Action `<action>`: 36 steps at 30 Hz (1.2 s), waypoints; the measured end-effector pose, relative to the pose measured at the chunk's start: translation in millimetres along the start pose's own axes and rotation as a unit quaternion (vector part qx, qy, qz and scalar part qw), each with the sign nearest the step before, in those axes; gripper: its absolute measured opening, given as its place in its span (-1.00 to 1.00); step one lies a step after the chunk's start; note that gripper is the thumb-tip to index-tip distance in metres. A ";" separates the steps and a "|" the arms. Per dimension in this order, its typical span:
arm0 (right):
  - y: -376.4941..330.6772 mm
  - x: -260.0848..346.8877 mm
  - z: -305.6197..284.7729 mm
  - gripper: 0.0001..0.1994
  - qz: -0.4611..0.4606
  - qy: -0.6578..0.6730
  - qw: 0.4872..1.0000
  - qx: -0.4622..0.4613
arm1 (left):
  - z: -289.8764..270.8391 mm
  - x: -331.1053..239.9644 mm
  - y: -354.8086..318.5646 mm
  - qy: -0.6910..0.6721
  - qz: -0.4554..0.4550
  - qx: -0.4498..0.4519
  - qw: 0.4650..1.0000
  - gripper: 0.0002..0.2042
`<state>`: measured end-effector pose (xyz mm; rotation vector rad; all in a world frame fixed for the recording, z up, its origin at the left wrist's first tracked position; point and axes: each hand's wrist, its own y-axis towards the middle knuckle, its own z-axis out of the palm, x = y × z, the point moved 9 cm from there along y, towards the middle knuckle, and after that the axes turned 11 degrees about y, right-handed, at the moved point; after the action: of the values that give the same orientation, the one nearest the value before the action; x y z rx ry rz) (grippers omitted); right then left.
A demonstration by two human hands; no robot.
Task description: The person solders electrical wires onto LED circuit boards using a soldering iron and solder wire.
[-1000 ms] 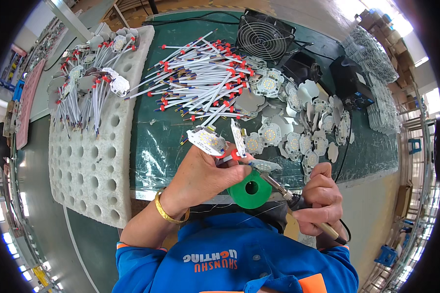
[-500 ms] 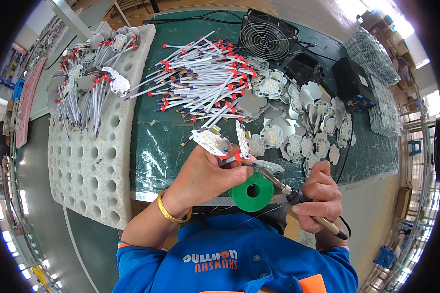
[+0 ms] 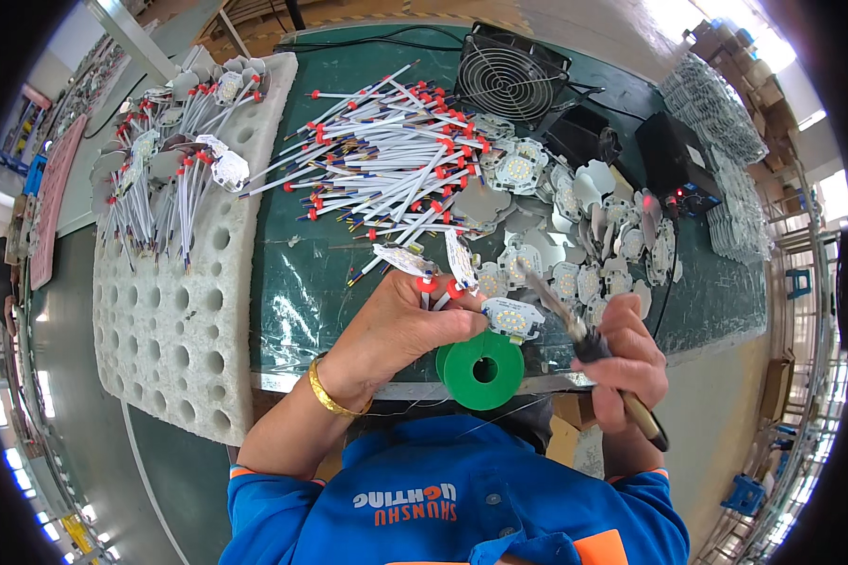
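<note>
My left hand (image 3: 415,315) is closed around white cables with red collars, two of them topped by small LED boards (image 3: 460,259). Another LED board (image 3: 512,318) lies face up at my left thumb tip; whether I grip it is hard to tell. My right hand (image 3: 627,363) is wrapped around a soldering iron (image 3: 589,344), its tip raised up and left, apart from that board. A green solder spool (image 3: 483,369) sits at the table's front edge, just below my left fingers.
Many white cables (image 3: 386,151) lie in a pile ahead. To their right are heaped LED boards (image 3: 523,169), a black fan (image 3: 512,75) and a black box with a red light (image 3: 678,160). A holed foam block (image 3: 165,320) at left bears finished-looking bundles (image 3: 184,188). Stacked metallic parts (image 3: 716,104) stand far right.
The soldering iron has lifted away from my left fingers, its tip swinging up and right. The LED board by my left thumb now shows its face. A red light shows on the black box.
</note>
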<state>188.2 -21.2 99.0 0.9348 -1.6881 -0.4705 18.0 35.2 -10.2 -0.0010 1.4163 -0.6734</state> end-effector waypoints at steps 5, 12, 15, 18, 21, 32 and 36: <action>7.5 -14.2 15.9 -0.75 0.039 -0.080 0.996 -0.021 | 7.2 -0.6 3.3 0.022 0.013 0.019 0.999 -0.82; 17.7 -24.3 18.1 -0.76 0.091 -0.035 0.992 -0.083 | 11.6 -0.7 8.0 0.000 0.029 0.089 0.996 -0.75; 19.3 -26.7 20.6 -0.80 0.097 -0.014 0.993 -0.070 | 12.6 -5.9 11.5 -0.002 0.074 0.103 0.992 -0.72; 12.0 -36.8 20.5 -0.82 0.133 0.028 0.985 -0.103 | 10.7 -7.1 14.7 0.005 0.107 0.089 0.990 -0.72; 6.2 -48.1 23.3 -0.83 0.173 0.052 0.975 -0.127 | 9.0 -8.3 17.2 -0.014 0.134 0.073 0.988 -0.72; 7.1 -68.6 33.7 -0.81 0.232 0.108 0.953 -0.163 | 8.0 0.7 25.7 -0.064 0.127 0.075 0.987 -0.77; 21.2 -59.6 31.0 -0.80 0.166 0.037 0.979 -0.112 | 9.3 -5.8 24.1 -0.062 0.140 0.073 0.986 -0.77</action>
<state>157.4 33.5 67.1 0.4875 -1.6440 -0.3851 36.7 53.8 -12.6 0.2626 1.2161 -0.5323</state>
